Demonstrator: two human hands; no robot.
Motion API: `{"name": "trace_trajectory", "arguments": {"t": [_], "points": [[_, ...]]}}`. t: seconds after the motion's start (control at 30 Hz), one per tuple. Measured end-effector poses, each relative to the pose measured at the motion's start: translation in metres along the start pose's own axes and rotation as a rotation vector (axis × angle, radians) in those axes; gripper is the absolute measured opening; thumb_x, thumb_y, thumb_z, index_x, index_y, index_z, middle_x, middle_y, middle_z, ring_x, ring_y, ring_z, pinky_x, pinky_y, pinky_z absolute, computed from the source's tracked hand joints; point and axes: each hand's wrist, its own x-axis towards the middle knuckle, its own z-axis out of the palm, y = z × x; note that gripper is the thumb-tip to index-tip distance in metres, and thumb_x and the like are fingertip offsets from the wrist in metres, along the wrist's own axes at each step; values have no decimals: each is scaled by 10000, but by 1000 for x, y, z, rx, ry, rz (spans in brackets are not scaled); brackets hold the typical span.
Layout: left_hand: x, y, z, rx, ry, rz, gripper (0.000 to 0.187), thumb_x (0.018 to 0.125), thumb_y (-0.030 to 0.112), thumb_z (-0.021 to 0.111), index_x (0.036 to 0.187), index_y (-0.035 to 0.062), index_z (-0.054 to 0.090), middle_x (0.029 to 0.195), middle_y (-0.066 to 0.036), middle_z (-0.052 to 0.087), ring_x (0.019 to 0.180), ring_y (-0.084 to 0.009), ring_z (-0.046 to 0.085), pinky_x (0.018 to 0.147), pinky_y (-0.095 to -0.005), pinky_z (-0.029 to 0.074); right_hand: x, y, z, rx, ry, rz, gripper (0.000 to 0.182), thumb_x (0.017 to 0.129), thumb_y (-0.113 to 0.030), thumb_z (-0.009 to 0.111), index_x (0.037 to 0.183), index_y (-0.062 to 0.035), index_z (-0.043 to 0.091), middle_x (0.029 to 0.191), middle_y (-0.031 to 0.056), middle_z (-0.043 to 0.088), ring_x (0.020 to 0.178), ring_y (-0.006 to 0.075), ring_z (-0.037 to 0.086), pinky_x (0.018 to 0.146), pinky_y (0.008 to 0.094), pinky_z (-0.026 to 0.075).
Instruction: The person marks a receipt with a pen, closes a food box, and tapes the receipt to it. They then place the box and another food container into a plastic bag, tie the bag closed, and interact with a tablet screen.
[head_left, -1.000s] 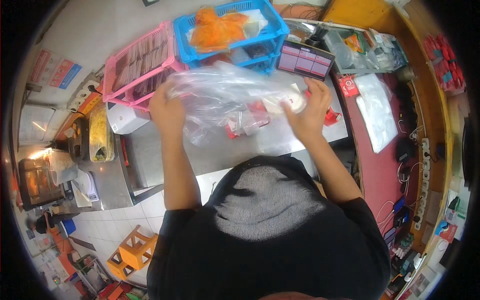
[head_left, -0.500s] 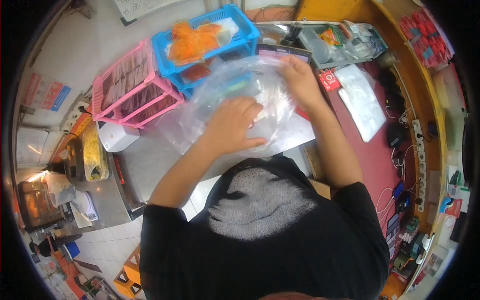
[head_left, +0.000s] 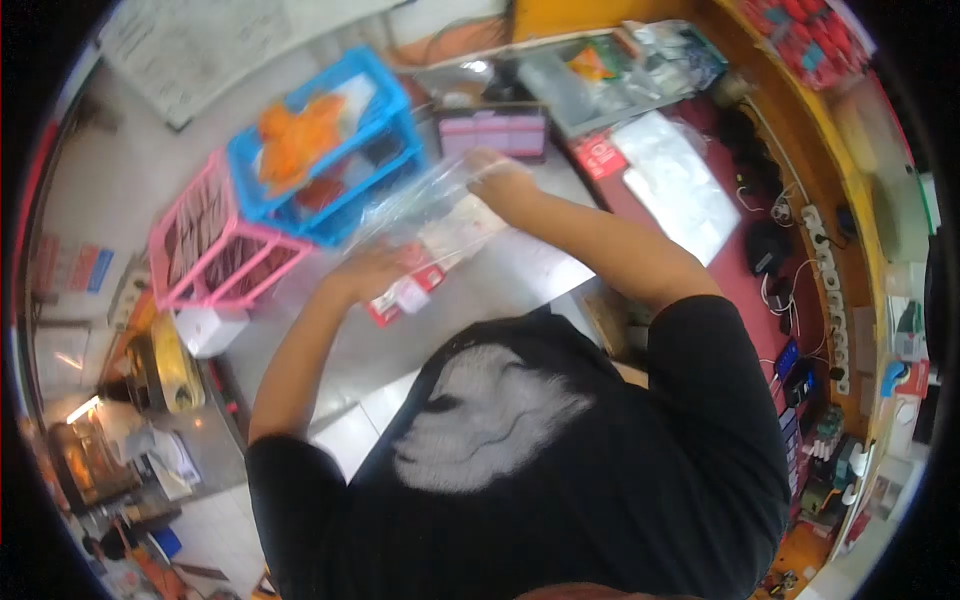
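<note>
Both hands have shifted since half a second ago: right hand [head_left: 497,180] has gone up to the far edge of the clear plastic bag [head_left: 425,215], fingers curled and pinching it there, while left hand [head_left: 368,272] has dropped to the near end, fingers pressed on the film; whether they pinch it, I cannot tell. Bag is stretched between the hands over the steel counter [head_left: 500,285] beside the blue basket [head_left: 320,150], red-and-white packets [head_left: 405,290] already inside; mouth looks unsealed, so closing seems left.
</note>
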Motion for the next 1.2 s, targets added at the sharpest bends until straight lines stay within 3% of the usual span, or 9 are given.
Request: {"name": "trace_trajectory", "arguments": {"t": [0.03, 0.3, 0.37, 0.43, 0.53, 0.7, 0.87, 0.97, 1.2], "points": [[3, -4, -6, -53, -63, -109, 524, 996, 445, 398, 1442, 177, 466, 1539, -180, 336, 1474, -344, 186, 1192, -476, 155, -4, 11, -5, 66, -31, -47, 250, 830, -202, 577, 1057, -167, 676, 1256, 117, 613, 1298, 294, 478, 1121, 424, 315], [37, 198, -24, 620, -182, -58, 567, 863, 490, 619, 1279, 105, 623, 1230, -207, 610, 1300, -395, 441, 1180, -542, 146, -34, 151, -40, 38, -701, 109, 433, 839, -428, 582, 1076, -97, 728, 1210, 175, 651, 1332, 327, 446, 1214, 397, 119], [55, 194, -34, 443, -58, -92, 472, 887, 454, 595, 1180, 92, 671, 1227, -184, 626, 1274, -356, 483, 1179, -555, 138, -60, 183, -31, 303, -478, 163, 585, 857, -549, 545, 1039, -26, 734, 1090, 242, 672, 1258, 319, 496, 1149, 402, 251], [59, 131, -49, 86, 114, -289, 427, 908, 427, 568, 1007, 54, 750, 1248, -161, 634, 1246, -295, 529, 1184, -542, 134, -68, 184, -58, 587, -889, 35, 725, 843, -612, 565, 1133, 46, 659, 1030, 310, 645, 1130, 368, 558, 974, 484, 422], [70, 26, 25, 139, 411, -405, 342, 932, 326, 547, 903, 65, 765, 1269, -130, 628, 1217, -313, 539, 1160, -575, 165, -127, 135, -24, 901, 175, -385, 480, 896, -451, 586, 1043, 5, 622, 927, 237, 647, 852, 370, 621, 765, 476, 467], [117, 93, 59, 254, 350, -467, 369, 866, 376, 647, 831, 23, 747, 1306, -199, 588, 1224, -399, 516, 1115, -518, 294, -116, 203, 72, 1246, 295, 179, 215, 915, -232, 554, 957, -50, 659, 978, 149, 644, 872, 378, 594, 824, 463, 455], [140, 149, 52, 262, 375, -426, 433, 785, 409, 732, 794, -24, 716, 1360, -213, 539, 1255, -426, 483, 1057, -475, 377, -132, 326, 128, 362, 204, 908, 338, 775, -121, 646, 1108, -62, 660, 1220, 184, 577, 1130, 391, 523, 952, 494, 427], [136, 151, 54, 240, 381, -441, 427, 773, 392, 745, 777, -33, 708, 1366, -208, 535, 1265, -421, 476, 1048, -475, 386, -142, 360, 176, 257, -161, 785, 260, 803, -152, 641, 1050, -85, 690, 1125, 166, 627, 1070, 356, 575, 903, 467, 462], [138, 157, 45, 174, 433, -424, 387, 767, 344, 752, 678, -25, 678, 1359, -197, 541, 1257, -420, 481, 1039, -494, 380, -150, 387, 159, 723, 323, 1032, 247, 855, -290, 675, 964, -69, 692, 850, 138, 685, 864, 273, 661, 738, 448, 502]]}}
